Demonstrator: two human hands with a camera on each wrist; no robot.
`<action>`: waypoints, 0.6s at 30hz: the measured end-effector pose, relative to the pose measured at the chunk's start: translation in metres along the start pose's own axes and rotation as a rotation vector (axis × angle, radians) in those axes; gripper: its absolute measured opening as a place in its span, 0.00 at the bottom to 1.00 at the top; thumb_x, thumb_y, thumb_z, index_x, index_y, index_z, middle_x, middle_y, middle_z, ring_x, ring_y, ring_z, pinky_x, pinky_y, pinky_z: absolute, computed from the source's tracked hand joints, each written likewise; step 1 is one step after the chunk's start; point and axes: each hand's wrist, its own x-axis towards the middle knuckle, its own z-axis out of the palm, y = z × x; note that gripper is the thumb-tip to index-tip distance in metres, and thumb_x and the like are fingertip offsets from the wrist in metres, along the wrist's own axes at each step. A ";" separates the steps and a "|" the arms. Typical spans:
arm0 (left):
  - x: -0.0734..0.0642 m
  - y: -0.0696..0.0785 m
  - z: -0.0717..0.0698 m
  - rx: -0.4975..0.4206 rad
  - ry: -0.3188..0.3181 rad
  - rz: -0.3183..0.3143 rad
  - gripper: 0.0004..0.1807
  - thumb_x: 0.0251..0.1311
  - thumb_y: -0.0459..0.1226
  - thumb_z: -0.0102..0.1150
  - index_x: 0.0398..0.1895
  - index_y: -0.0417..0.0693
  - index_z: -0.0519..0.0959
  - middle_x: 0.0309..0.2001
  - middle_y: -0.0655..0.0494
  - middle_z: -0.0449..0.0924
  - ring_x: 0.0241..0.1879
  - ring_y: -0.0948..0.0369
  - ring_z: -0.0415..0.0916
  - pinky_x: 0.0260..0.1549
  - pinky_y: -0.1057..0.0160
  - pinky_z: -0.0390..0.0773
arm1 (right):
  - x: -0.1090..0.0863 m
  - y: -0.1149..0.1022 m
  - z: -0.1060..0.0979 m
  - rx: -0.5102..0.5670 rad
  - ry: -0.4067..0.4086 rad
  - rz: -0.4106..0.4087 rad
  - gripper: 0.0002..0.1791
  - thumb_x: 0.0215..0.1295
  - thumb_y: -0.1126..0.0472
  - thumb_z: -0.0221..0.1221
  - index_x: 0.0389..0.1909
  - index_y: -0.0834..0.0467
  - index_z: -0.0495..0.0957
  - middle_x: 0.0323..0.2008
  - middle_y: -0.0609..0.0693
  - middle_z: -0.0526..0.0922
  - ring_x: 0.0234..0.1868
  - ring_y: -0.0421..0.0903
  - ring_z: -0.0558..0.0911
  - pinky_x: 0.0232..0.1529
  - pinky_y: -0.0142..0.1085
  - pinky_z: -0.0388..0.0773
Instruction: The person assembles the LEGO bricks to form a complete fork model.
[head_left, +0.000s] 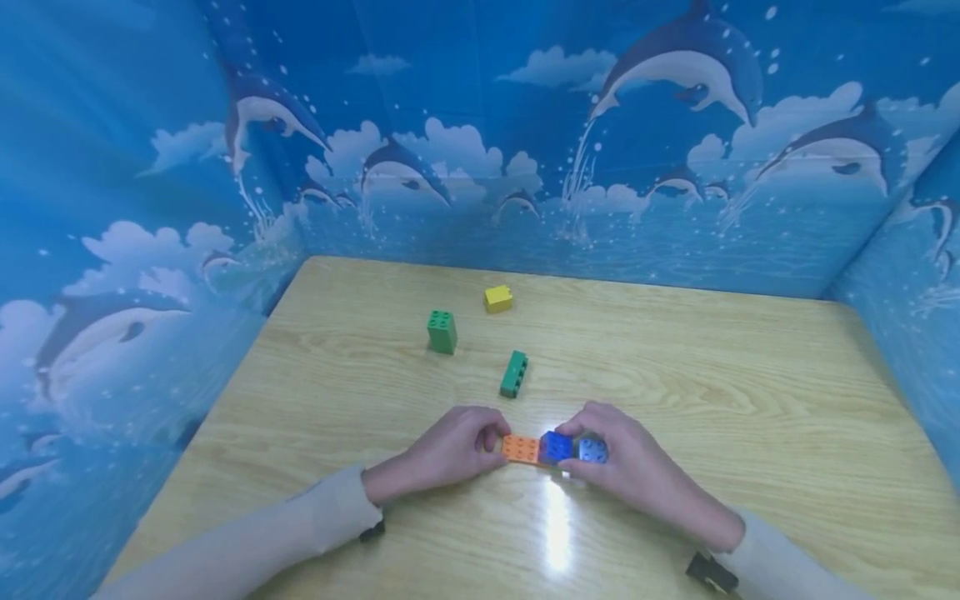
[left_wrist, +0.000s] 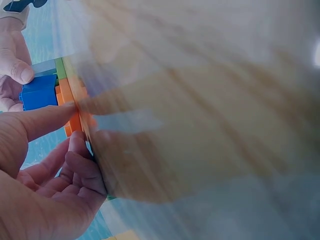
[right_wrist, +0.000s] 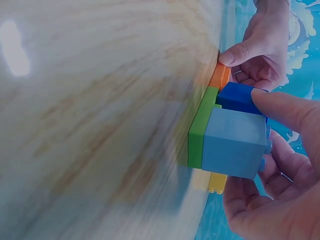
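My left hand (head_left: pixel 453 446) pinches the left end of a flat orange brick (head_left: pixel 521 448) on the table between thumb and forefinger. A dark blue brick (head_left: pixel 556 447) stands at the orange brick's right end, and my right hand (head_left: pixel 626 462) grips it between thumb and fingers. Beside it, a light blue brick (right_wrist: pixel 234 142) sits on a flat green brick (right_wrist: pixel 199 131), which meets the orange one edge to edge. In the right wrist view, my right thumb lies against the dark blue brick. Its underside is hidden there.
Beyond the hands, a dark green brick (head_left: pixel 513 374) lies on its side on the wooden table (head_left: pixel 712 367). A tall green brick (head_left: pixel 442 332) stands farther left, and a yellow brick (head_left: pixel 498 299) lies near the back edge. Dolphin-printed cloth (head_left: pixel 465 208) surrounds the table.
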 end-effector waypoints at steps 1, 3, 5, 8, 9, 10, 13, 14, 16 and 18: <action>0.000 0.000 0.000 0.001 0.001 -0.003 0.17 0.61 0.34 0.81 0.52 0.47 0.87 0.31 0.67 0.78 0.32 0.68 0.76 0.35 0.67 0.80 | 0.000 0.000 0.000 0.002 0.003 -0.004 0.19 0.59 0.59 0.81 0.50 0.47 0.88 0.45 0.37 0.83 0.49 0.41 0.82 0.53 0.42 0.83; 0.000 0.000 0.000 0.001 0.003 -0.012 0.17 0.61 0.34 0.81 0.52 0.47 0.88 0.31 0.67 0.78 0.31 0.68 0.75 0.34 0.66 0.79 | 0.000 -0.001 0.000 0.002 0.001 -0.011 0.19 0.59 0.60 0.81 0.51 0.48 0.89 0.45 0.37 0.83 0.49 0.41 0.82 0.53 0.42 0.83; 0.000 0.000 0.001 -0.001 0.004 -0.013 0.17 0.61 0.34 0.81 0.52 0.48 0.88 0.31 0.68 0.78 0.31 0.68 0.75 0.34 0.66 0.79 | 0.000 -0.003 0.000 -0.013 -0.004 -0.006 0.20 0.59 0.60 0.81 0.51 0.47 0.89 0.45 0.37 0.83 0.49 0.41 0.82 0.53 0.42 0.83; 0.000 -0.001 0.001 -0.003 0.008 -0.007 0.17 0.61 0.34 0.81 0.52 0.48 0.88 0.30 0.68 0.78 0.31 0.68 0.75 0.34 0.66 0.79 | 0.002 -0.005 0.000 -0.046 -0.021 0.014 0.20 0.59 0.60 0.81 0.51 0.46 0.89 0.45 0.37 0.83 0.49 0.41 0.83 0.53 0.42 0.83; 0.000 -0.001 0.001 -0.004 0.009 -0.005 0.17 0.60 0.34 0.81 0.52 0.48 0.88 0.30 0.68 0.78 0.31 0.68 0.75 0.34 0.66 0.79 | 0.003 -0.005 0.000 -0.053 -0.027 0.021 0.20 0.59 0.60 0.81 0.51 0.46 0.89 0.45 0.37 0.83 0.49 0.41 0.83 0.53 0.42 0.83; 0.000 -0.001 0.001 -0.006 0.010 -0.002 0.17 0.60 0.34 0.81 0.52 0.48 0.88 0.30 0.68 0.78 0.31 0.68 0.75 0.34 0.66 0.79 | 0.003 -0.006 0.000 -0.054 -0.034 0.031 0.20 0.59 0.60 0.81 0.51 0.47 0.89 0.45 0.38 0.83 0.49 0.41 0.83 0.52 0.41 0.83; 0.001 -0.002 0.000 -0.013 0.010 0.000 0.17 0.60 0.34 0.81 0.52 0.48 0.88 0.30 0.68 0.78 0.30 0.67 0.75 0.34 0.66 0.79 | 0.005 -0.007 -0.002 -0.040 -0.054 0.046 0.20 0.59 0.61 0.81 0.51 0.48 0.89 0.44 0.39 0.83 0.47 0.41 0.83 0.50 0.39 0.83; 0.001 -0.002 0.000 -0.017 0.009 -0.002 0.17 0.60 0.34 0.81 0.52 0.48 0.88 0.30 0.67 0.78 0.30 0.67 0.75 0.33 0.66 0.79 | 0.006 -0.007 -0.002 -0.033 -0.060 0.050 0.19 0.59 0.61 0.81 0.51 0.49 0.89 0.44 0.38 0.83 0.47 0.41 0.83 0.49 0.39 0.83; 0.001 -0.002 0.001 -0.023 0.010 -0.005 0.17 0.61 0.33 0.81 0.52 0.48 0.89 0.30 0.67 0.78 0.30 0.67 0.76 0.33 0.66 0.79 | 0.007 -0.007 -0.003 -0.019 -0.072 0.059 0.19 0.59 0.61 0.81 0.51 0.49 0.90 0.42 0.38 0.83 0.45 0.40 0.82 0.48 0.37 0.83; 0.000 -0.002 0.001 -0.030 0.013 -0.009 0.17 0.61 0.33 0.81 0.52 0.48 0.89 0.30 0.67 0.78 0.30 0.67 0.76 0.33 0.66 0.79 | 0.009 -0.007 -0.004 -0.007 -0.087 0.064 0.18 0.60 0.61 0.81 0.50 0.48 0.90 0.41 0.38 0.82 0.43 0.40 0.82 0.45 0.36 0.83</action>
